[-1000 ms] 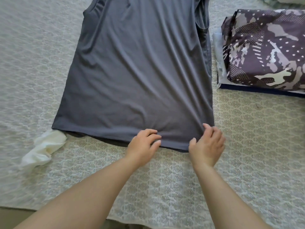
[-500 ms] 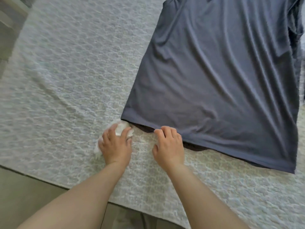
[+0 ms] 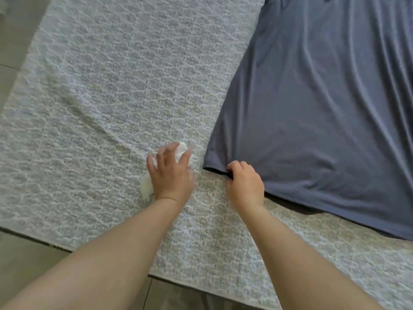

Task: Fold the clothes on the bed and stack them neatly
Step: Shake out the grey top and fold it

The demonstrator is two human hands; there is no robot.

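At the far left edge of the frame a strip of floor (image 3: 13,36) shows beside the bed, and more of it runs along the bottom left. The patterned bedspread (image 3: 107,104) fills the left and middle of the picture, with a shallow crease running diagonally toward the centre.

Just left of centre, your left hand (image 3: 171,173) lies palm down on a small white cloth (image 3: 146,186), fingers spread and fairly straight over it; white fabric shows above your fingertips and below your wrist side. Whether the fingers grip the cloth cannot be told.

Right of that, near the centre, your right hand (image 3: 244,184) is curled at the lower left corner of the grey shirt (image 3: 324,113), fingers pinching the hem there. The two hands are near each other but apart.

The shirt lies spread flat across the right half of the frame, its hem slanting down toward the lower right, with a darker under-layer showing just beneath the hem.
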